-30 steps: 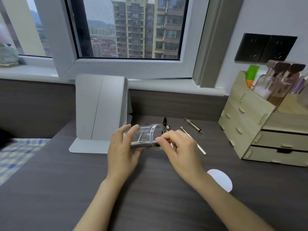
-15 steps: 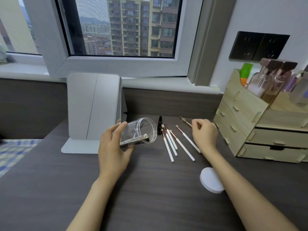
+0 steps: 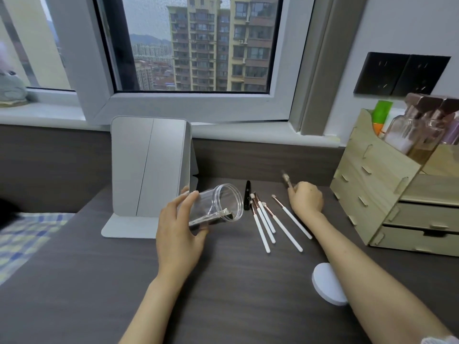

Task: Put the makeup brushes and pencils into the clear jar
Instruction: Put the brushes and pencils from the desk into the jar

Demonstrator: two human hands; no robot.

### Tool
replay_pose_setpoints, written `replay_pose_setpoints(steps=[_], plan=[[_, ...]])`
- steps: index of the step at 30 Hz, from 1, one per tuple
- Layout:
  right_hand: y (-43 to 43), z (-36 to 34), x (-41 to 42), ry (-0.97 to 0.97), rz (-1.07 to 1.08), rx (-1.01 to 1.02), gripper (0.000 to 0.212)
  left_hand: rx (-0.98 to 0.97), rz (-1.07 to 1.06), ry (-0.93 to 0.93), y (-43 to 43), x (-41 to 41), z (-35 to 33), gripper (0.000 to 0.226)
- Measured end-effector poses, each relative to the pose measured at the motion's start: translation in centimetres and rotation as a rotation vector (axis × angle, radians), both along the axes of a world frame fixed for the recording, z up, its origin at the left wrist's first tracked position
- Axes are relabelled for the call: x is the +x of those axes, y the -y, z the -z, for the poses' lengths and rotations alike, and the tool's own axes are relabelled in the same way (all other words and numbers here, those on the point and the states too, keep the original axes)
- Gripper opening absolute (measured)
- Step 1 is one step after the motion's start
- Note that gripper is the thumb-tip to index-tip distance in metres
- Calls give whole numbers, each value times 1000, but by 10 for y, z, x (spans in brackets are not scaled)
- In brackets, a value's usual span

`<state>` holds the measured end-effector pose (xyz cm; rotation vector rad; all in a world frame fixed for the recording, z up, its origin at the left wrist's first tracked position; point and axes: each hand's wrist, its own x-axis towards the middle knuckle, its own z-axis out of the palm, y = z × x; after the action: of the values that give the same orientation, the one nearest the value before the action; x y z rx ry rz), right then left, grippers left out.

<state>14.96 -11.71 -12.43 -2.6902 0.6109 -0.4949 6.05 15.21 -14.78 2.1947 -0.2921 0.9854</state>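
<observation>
My left hand (image 3: 177,234) grips the clear jar (image 3: 218,207), tilted on its side with its mouth facing right. One brush or pencil lies inside it along the lower wall. Several white-handled makeup brushes (image 3: 270,223) lie fanned on the dark desk just right of the jar's mouth. A short black pencil (image 3: 247,198) lies beside them near the jar's rim. My right hand (image 3: 306,199) is farther right, fingers closed on a brown-tipped brush (image 3: 286,180) that sticks up and back, blurred.
A grey folding mirror (image 3: 149,170) stands behind the jar. A wooden drawer organizer (image 3: 387,194) with bottles stands at the right. The jar's white lid (image 3: 326,284) lies near my right forearm. A checked cloth (image 3: 22,234) is at the left edge.
My right hand left the jar's mouth, moved right past the white brushes and closed on the brown-tipped brush, lifting it. The jar stays tilted in my left hand with one item inside.
</observation>
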Motion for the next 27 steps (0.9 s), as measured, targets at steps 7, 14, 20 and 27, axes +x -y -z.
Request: replay_pose_setpoints(steps=[7,14,20,27], plan=[[-48,-61,-89,427,-457,1216,8,3,0,-30,1,-1,1,80],[-81,-75,-124,235,-636,1061,11,-15,-12,-19,0,-5,-3,77],[-98,-62,-115,111,-646,1048,9,3,-1,-22,-1,-5,-2,77],[-95,-52,-105,213,-520,599,18,49,23,-14,-1,-4,0,74]])
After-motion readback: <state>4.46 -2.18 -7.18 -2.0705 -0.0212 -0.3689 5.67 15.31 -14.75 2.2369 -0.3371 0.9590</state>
